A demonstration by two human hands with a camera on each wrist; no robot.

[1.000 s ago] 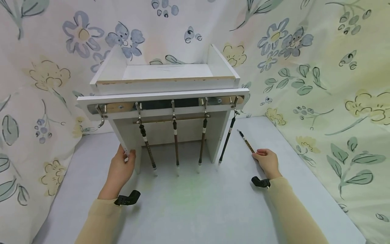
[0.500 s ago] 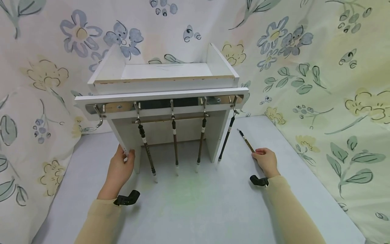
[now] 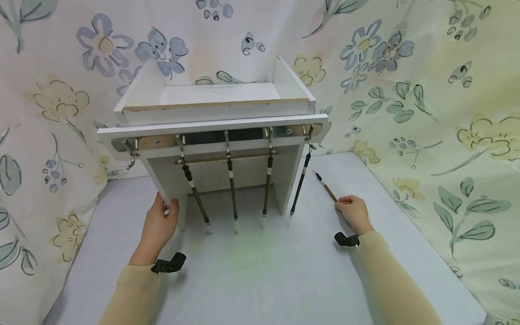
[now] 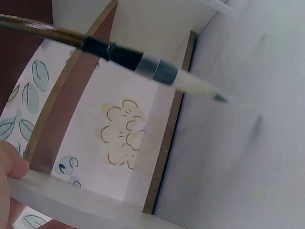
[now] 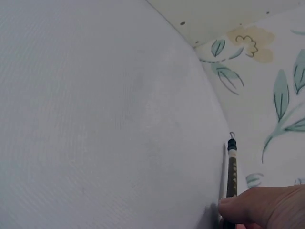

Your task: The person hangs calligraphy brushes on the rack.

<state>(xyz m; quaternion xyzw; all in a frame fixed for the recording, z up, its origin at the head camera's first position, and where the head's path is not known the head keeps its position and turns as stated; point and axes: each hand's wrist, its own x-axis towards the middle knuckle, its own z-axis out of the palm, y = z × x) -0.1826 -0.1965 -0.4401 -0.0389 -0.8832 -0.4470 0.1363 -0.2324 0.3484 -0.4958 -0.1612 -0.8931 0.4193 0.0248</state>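
Observation:
My left hand (image 3: 158, 225) grips the lower left side panel of a white wooden rack (image 3: 215, 123); in the left wrist view the thumb lies on the panel edge (image 4: 81, 202). Several writing brushes (image 3: 233, 189) hang tip-down by loops from the rack's metal hooks. One of them, a brush with a pale tip (image 4: 157, 71), crosses the left wrist view. To the right of the rack, my right hand (image 3: 354, 213) pinches another writing brush (image 3: 326, 188) at table level, its loop end pointing away. Its lower part is hidden by the hand, as the right wrist view confirms.
The leftmost hook (image 3: 130, 155) carries no brush. A white-covered table (image 3: 260, 280) bears the rack, and flowered cloth (image 3: 406, 90) hangs behind and at both sides. Atop the rack is an open tray-like shelf (image 3: 219, 94).
The head view has shifted slightly. The leftmost hanging brush sways a little. Both hands keep their holds, with no clear movement.

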